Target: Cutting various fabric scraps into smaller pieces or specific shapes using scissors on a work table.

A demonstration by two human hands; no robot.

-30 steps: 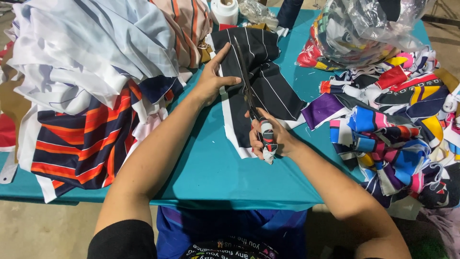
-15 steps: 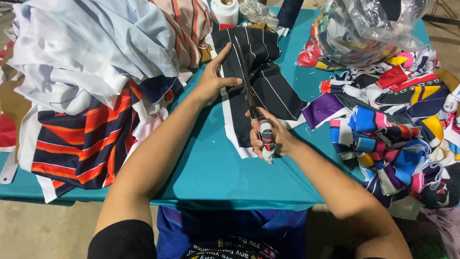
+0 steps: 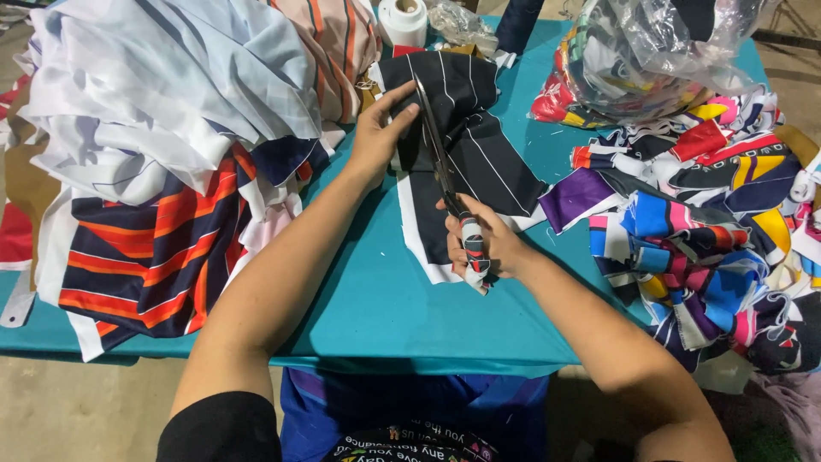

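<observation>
Your left hand (image 3: 380, 133) lies flat on the black pin-striped fabric piece (image 3: 466, 145), fingers pressed together and pointing toward one o'clock, pinning the cloth so it cannot slide under the blades. Your right hand (image 3: 483, 244) is wrapped closed around the cloth-bound handles of the long steel scissors (image 3: 440, 167), whose blades run up toward twelve o'clock along the fabric, just beside your left fingertips. The fabric sits at the middle of the teal-covered table (image 3: 385, 299), spread flat so the cut line stays visible. At nine o'clock lies a heap of white and orange-navy striped cloth (image 3: 154, 171); at three o'clock, a pile of bright multicoloured offcuts (image 3: 710, 231), both within reach.
</observation>
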